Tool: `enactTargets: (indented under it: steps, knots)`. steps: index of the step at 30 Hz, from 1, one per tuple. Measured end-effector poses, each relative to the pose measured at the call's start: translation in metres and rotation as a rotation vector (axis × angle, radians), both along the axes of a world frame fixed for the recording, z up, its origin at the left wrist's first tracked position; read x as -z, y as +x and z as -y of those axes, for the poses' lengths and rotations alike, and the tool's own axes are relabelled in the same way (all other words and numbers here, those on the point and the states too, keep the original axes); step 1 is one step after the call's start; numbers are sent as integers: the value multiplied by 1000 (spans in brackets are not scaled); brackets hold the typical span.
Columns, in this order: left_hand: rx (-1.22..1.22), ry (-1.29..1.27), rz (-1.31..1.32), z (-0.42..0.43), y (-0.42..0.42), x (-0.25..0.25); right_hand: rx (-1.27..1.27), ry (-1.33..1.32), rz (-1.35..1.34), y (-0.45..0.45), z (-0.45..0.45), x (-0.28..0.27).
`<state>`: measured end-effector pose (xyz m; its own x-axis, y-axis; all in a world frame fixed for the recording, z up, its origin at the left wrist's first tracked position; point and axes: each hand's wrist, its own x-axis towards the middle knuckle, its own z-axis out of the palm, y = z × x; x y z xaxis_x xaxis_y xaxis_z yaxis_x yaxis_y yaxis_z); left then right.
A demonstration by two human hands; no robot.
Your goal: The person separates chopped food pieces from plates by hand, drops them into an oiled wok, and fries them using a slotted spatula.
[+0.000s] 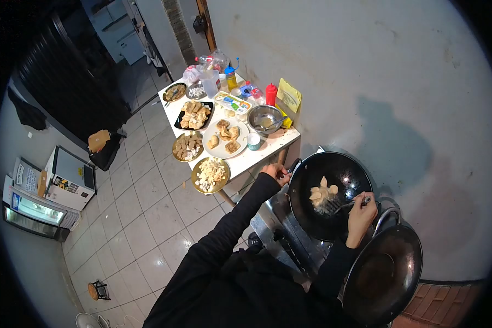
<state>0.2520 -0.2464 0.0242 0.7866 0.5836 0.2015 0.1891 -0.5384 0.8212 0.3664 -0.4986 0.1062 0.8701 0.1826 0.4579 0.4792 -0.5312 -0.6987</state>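
Observation:
A black wok sits on the metal stove, with several pale food pieces frying in its middle. My right hand is closed around the handle of a slotted metal spatula, whose head touches the oil beside the food. At the wok's left rim, my left hand is closed on the wok's dark side handle.
Left of the wok stands a white table holding a plate of fried pieces, a bowl of pale chunks, a metal bowl and a red bottle. A second wok lies at the lower right.

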Motion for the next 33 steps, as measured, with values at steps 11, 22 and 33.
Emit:
enactTargets:
  steps: [11,22,33]
  knots:
    - [-19,41,8,0,1,8,-24,19,1,-3,4,-1]
    - [-61,43,29,7,-6,6,-38,75,-47,-6,9,5]
    - [-95,142,-64,11,-15,9,-66,152,-47,-12,20,3]
